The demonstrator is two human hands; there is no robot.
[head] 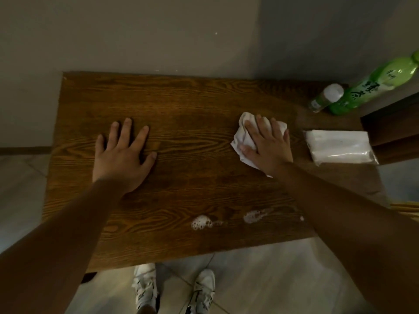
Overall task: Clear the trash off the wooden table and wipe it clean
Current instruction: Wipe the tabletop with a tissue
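Note:
The wooden table (181, 105) fills the middle of the head view. My left hand (122, 155) lies flat on its left half, fingers spread and holding nothing. My right hand (267, 146) presses a crumpled white tissue (240, 137) against the table's right half with straight fingers. Two patches of white foam (201, 222) sit near the front edge, one just right of the other.
A green bottle (371, 87) and a small white-capped bottle (326, 97) stand at the back right corner. A white tissue pack (340, 147) lies at the right edge. A wall runs behind the table. My white shoes (174, 288) stand on the tiled floor below.

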